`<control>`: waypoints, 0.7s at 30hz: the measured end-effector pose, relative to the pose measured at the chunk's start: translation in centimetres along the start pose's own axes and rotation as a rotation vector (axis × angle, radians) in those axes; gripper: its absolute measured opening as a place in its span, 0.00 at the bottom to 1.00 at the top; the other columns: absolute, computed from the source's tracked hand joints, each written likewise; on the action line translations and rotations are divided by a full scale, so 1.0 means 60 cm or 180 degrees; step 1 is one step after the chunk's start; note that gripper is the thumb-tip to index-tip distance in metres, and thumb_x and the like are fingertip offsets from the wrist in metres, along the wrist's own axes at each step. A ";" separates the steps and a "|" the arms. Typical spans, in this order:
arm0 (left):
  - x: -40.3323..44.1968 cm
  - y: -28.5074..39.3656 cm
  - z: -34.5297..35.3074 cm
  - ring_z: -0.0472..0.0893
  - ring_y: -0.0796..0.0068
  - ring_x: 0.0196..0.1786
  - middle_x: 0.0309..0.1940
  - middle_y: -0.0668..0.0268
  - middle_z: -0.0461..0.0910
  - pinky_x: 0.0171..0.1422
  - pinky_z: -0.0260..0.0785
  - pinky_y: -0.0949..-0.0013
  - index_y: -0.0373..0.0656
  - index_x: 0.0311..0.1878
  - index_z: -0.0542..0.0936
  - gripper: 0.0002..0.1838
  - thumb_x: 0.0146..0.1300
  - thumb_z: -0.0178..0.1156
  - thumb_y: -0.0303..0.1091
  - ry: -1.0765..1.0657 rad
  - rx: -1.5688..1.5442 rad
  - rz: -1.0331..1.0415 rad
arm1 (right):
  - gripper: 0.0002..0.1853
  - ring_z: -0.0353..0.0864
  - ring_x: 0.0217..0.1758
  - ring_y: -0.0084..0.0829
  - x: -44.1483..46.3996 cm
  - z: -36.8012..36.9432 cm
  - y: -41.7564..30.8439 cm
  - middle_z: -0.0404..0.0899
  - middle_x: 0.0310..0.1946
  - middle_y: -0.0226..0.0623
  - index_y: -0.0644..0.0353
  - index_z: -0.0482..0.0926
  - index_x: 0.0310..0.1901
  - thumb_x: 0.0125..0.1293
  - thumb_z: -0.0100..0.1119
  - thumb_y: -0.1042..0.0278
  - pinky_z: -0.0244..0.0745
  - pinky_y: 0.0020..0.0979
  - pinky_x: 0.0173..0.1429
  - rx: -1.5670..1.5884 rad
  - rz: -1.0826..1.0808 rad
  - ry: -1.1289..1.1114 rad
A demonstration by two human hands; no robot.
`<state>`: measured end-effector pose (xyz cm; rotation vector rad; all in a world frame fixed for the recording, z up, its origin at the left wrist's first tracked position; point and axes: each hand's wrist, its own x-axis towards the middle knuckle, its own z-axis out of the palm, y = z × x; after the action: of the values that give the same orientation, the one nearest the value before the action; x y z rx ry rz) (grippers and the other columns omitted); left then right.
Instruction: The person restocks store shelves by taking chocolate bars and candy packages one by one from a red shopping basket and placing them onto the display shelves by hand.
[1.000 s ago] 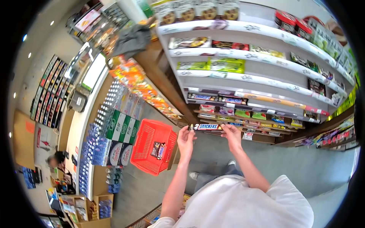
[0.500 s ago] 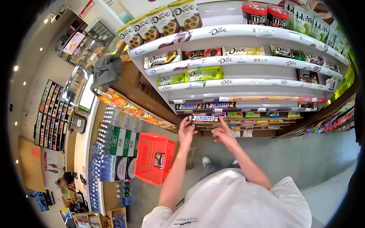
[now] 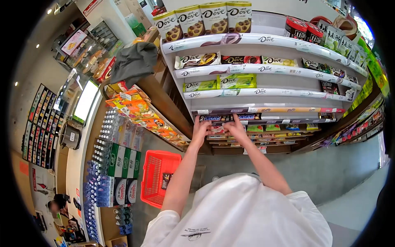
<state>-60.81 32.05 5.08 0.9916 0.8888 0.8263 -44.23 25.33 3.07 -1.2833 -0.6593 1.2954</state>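
Observation:
A Snickers bar (image 3: 214, 118) in dark wrapping lies level at the lower shelf's front, its ends between my two hands. My left hand (image 3: 200, 132) grips its left end, with a finger pointing up beside it. At the right end my right hand (image 3: 236, 131) has its index finger raised against the bar, the other fingers curled. The shelf lip and my fingers hide part of the bar. Just to the right, another Snickers bar (image 3: 249, 117) sits on the same shelf. Below and left, a red shopping basket (image 3: 150, 175) holds a dark packet (image 3: 166, 180).
Dove packets (image 3: 236, 81) and M&M's tubs (image 3: 295, 28) stand on higher shelves. Left are orange snack bags (image 3: 133, 109), a grey cloth (image 3: 135, 61), stacked bottles (image 3: 98, 164) and a counter. A person (image 3: 59, 203) is at the far lower left. Grey floor (image 3: 329, 160) lies right.
Both hands have moved forward with the Snickers bar, from in front of the shelf to the shelf itself. The right fingers have come closer to the left hand. The view has shifted.

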 end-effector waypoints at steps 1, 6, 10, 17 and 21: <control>0.008 -0.001 -0.005 0.75 0.74 0.32 0.34 0.63 0.72 0.31 0.75 0.67 0.45 0.64 0.50 0.33 0.57 0.52 0.27 -0.0074 0.0056 0.0008 | 0.47 0.77 0.30 0.24 0.006 0.005 -0.006 0.78 0.34 0.37 0.54 0.36 0.71 0.57 0.58 0.71 0.75 0.26 0.30 -0.0206 0.0029 -0.0027; 0.020 -0.016 -0.016 0.75 0.77 0.28 0.30 0.64 0.72 0.25 0.74 0.71 0.46 0.68 0.45 0.38 0.57 0.53 0.25 0.0128 0.0701 0.0088 | 0.42 0.81 0.32 0.34 0.021 0.009 -0.016 0.79 0.31 0.43 0.67 0.49 0.67 0.54 0.61 0.67 0.74 0.32 0.34 -0.1908 -0.0130 -0.0014; 0.021 -0.033 -0.018 0.74 0.78 0.25 0.27 0.65 0.72 0.23 0.73 0.73 0.48 0.71 0.39 0.44 0.56 0.54 0.24 0.0061 0.1184 0.0411 | 0.44 0.79 0.32 0.32 0.014 0.021 -0.016 0.79 0.30 0.41 0.68 0.46 0.67 0.55 0.61 0.64 0.74 0.31 0.35 -0.2638 -0.0216 0.0042; -0.009 -0.047 -0.009 0.74 0.78 0.24 0.27 0.64 0.74 0.24 0.70 0.74 0.44 0.70 0.49 0.41 0.54 0.57 0.25 0.0235 0.1370 0.0576 | 0.40 0.79 0.39 0.52 -0.004 0.036 -0.026 0.79 0.33 0.54 0.66 0.49 0.66 0.55 0.58 0.66 0.72 0.42 0.48 -0.2748 -0.0545 0.0125; -0.008 -0.055 -0.007 0.74 0.79 0.25 0.30 0.64 0.71 0.22 0.70 0.75 0.44 0.71 0.47 0.41 0.55 0.54 0.22 0.0235 0.1428 0.0592 | 0.39 0.79 0.35 0.50 0.020 0.026 0.010 0.78 0.25 0.53 0.66 0.51 0.67 0.55 0.57 0.67 0.72 0.42 0.45 -0.3572 -0.0846 0.0259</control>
<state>-60.80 30.71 2.01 1.4594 1.0838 0.8409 -45.54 26.79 2.57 -2.0085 -1.5507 0.5964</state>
